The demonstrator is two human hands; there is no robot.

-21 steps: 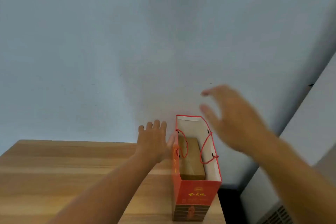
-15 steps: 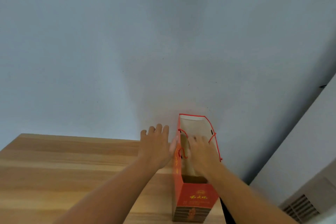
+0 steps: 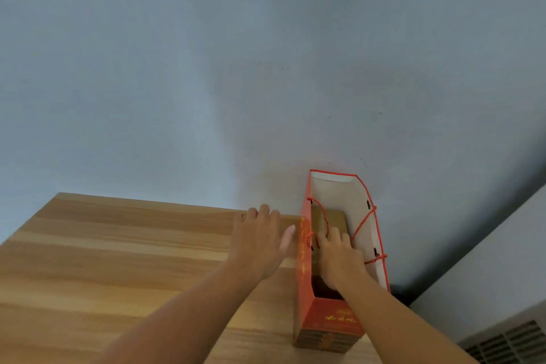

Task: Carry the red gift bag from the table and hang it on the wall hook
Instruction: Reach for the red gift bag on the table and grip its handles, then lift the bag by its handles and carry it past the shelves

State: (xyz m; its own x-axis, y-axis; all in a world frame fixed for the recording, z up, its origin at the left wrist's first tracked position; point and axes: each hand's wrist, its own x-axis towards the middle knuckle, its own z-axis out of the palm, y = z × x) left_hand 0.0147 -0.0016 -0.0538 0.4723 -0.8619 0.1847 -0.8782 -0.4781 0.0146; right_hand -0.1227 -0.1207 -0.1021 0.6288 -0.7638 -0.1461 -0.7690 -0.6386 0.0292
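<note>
The red gift bag (image 3: 328, 319) stands upright at the right end of the wooden table (image 3: 118, 260), its mouth open, white inside, with a brown box (image 3: 332, 217) at the bottom. My left hand (image 3: 260, 238) rests flat beside the bag, its thumb touching the left wall. My right hand (image 3: 338, 257) reaches into the bag's mouth, fingers near the left red rope handle (image 3: 320, 216); whether it grips the rope is unclear. The right rope handle (image 3: 365, 221) hangs loose along the inner right wall. No wall hook is in view.
A plain pale wall (image 3: 266, 68) rises behind the table. A white unit with a vent grille (image 3: 508, 340) stands at the lower right, past a dark gap beside the table's right edge.
My right hand came down from above the bag into its mouth and stays there by the left handle. The view tilted up and left. My left hand stayed against the bag.
</note>
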